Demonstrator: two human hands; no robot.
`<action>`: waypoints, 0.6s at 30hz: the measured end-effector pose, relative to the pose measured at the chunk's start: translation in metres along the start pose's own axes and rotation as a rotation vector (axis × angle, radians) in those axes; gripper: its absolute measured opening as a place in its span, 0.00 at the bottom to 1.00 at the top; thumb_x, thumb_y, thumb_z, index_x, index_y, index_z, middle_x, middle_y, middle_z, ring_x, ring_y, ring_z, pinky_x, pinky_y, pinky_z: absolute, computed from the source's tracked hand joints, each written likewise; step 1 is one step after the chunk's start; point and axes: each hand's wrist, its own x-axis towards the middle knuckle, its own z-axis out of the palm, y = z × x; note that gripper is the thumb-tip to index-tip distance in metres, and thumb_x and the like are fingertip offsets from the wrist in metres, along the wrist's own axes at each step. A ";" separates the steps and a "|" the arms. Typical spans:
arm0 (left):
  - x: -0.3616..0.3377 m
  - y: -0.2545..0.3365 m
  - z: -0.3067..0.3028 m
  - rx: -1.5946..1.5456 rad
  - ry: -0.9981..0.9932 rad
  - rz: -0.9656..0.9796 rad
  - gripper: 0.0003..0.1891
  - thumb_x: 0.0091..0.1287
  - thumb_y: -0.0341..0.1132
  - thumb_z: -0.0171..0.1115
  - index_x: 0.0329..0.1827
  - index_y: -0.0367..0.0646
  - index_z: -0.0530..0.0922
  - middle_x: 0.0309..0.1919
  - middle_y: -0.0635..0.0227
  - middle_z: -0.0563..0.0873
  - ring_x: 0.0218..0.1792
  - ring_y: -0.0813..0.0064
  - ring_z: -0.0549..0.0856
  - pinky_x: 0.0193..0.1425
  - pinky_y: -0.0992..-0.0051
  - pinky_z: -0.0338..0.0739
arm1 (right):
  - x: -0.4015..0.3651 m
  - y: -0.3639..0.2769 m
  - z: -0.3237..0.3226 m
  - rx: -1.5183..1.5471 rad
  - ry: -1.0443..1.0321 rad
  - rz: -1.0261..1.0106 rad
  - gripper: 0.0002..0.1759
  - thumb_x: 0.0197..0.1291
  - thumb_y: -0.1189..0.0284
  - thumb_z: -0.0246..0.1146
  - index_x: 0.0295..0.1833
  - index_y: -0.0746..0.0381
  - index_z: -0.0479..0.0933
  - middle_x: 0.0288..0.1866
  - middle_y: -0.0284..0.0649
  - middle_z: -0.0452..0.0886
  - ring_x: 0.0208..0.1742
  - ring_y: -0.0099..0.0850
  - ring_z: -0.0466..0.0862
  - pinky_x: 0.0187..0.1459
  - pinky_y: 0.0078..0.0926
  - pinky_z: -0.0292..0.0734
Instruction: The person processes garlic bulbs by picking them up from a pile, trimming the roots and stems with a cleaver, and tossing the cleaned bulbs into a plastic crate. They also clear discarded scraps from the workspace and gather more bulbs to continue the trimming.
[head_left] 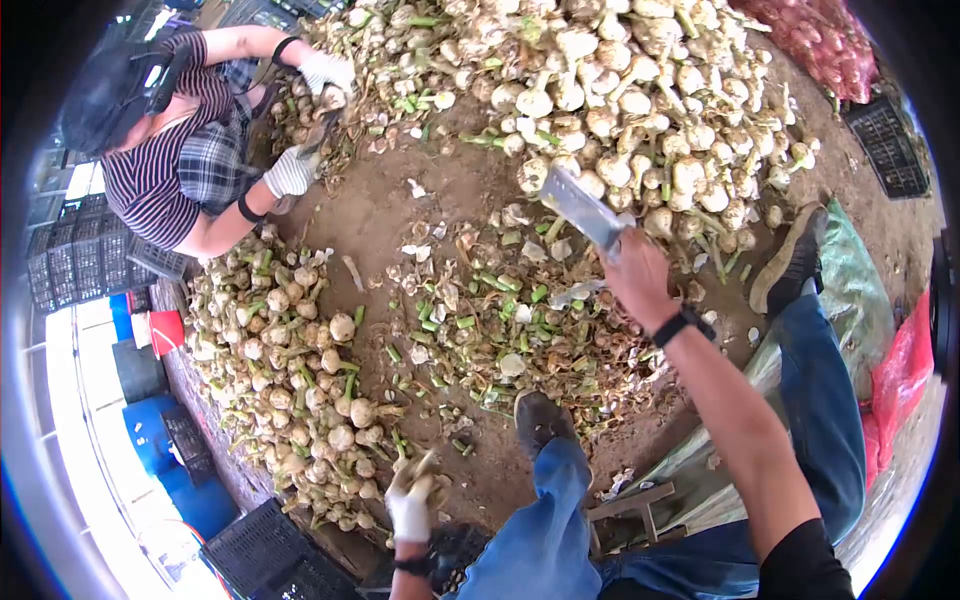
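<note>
My right hand [638,275], bare with a dark band at the wrist, grips a cleaver [585,207]. Its wide blade points up and left, over the near edge of a large heap of garlic bulbs [640,100]. Low in the view, my left hand [410,508] wears a white glove with dirty fingers. The fingers look spread, though motion smears them, and I make out no bulb held in them. This hand is beside the lower end of another garlic pile [290,370], whose bulbs have short green stems. Cut stalks and dry peelings [500,320] litter the ground between.
A person [170,140] in white gloves works at upper left, handling garlic with a dark blade. Black crates [260,550] and blue barrels [150,435] line the left. My shoe [545,420] stands by the peelings. A green sack [855,270] and red net bag [810,45] lie right.
</note>
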 end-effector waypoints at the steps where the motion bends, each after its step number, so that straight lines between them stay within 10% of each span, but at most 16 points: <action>1: -0.010 -0.025 -0.044 0.105 0.177 0.096 0.21 0.63 0.26 0.61 0.61 0.34 0.76 0.33 0.68 0.82 0.30 0.79 0.80 0.36 0.75 0.82 | 0.013 0.002 0.009 -0.078 -0.051 0.030 0.17 0.63 0.63 0.67 0.43 0.68 0.77 0.35 0.51 0.83 0.29 0.39 0.85 0.30 0.36 0.83; 5: -0.094 -0.061 -0.172 0.050 0.745 -0.106 0.23 0.65 0.28 0.58 0.66 0.37 0.74 0.46 0.59 0.84 0.43 0.71 0.85 0.42 0.75 0.82 | 0.025 0.000 0.027 -0.100 0.009 -0.010 0.21 0.61 0.61 0.68 0.47 0.69 0.77 0.37 0.52 0.83 0.37 0.49 0.85 0.39 0.44 0.82; 7: -0.120 -0.125 -0.239 0.059 1.006 -0.141 0.20 0.67 0.31 0.60 0.62 0.50 0.81 0.41 0.62 0.87 0.33 0.70 0.84 0.37 0.74 0.81 | 0.029 0.003 0.021 -0.078 0.039 0.032 0.23 0.59 0.60 0.69 0.47 0.69 0.77 0.38 0.53 0.84 0.40 0.51 0.85 0.41 0.46 0.81; 9: -0.154 -0.109 -0.201 0.141 1.034 -0.202 0.31 0.65 0.34 0.67 0.72 0.46 0.70 0.46 0.64 0.87 0.43 0.70 0.87 0.43 0.67 0.84 | 0.026 0.005 0.020 0.033 0.046 0.055 0.24 0.57 0.59 0.71 0.48 0.68 0.77 0.39 0.53 0.85 0.40 0.51 0.85 0.43 0.46 0.80; 11: -0.170 -0.215 -0.276 1.391 0.735 -0.282 0.22 0.64 0.40 0.67 0.61 0.45 0.81 0.46 0.62 0.89 0.41 0.67 0.89 0.46 0.65 0.84 | 0.020 0.001 0.007 0.122 0.044 0.094 0.24 0.57 0.59 0.71 0.47 0.69 0.78 0.37 0.51 0.85 0.38 0.49 0.85 0.42 0.44 0.80; 13: -0.159 -0.291 -0.319 1.358 0.359 -0.086 0.19 0.60 0.44 0.69 0.53 0.46 0.86 0.43 0.60 0.90 0.39 0.63 0.89 0.46 0.65 0.84 | 0.010 -0.001 -0.006 0.292 0.023 0.178 0.23 0.56 0.59 0.72 0.45 0.70 0.79 0.33 0.49 0.85 0.34 0.45 0.86 0.39 0.40 0.79; 18: -0.200 -0.282 -0.355 1.171 0.435 0.095 0.19 0.63 0.42 0.67 0.54 0.45 0.84 0.46 0.60 0.89 0.43 0.64 0.87 0.50 0.66 0.81 | -0.015 -0.006 -0.032 0.521 0.015 0.281 0.17 0.59 0.66 0.71 0.45 0.70 0.80 0.32 0.40 0.85 0.32 0.27 0.83 0.37 0.29 0.79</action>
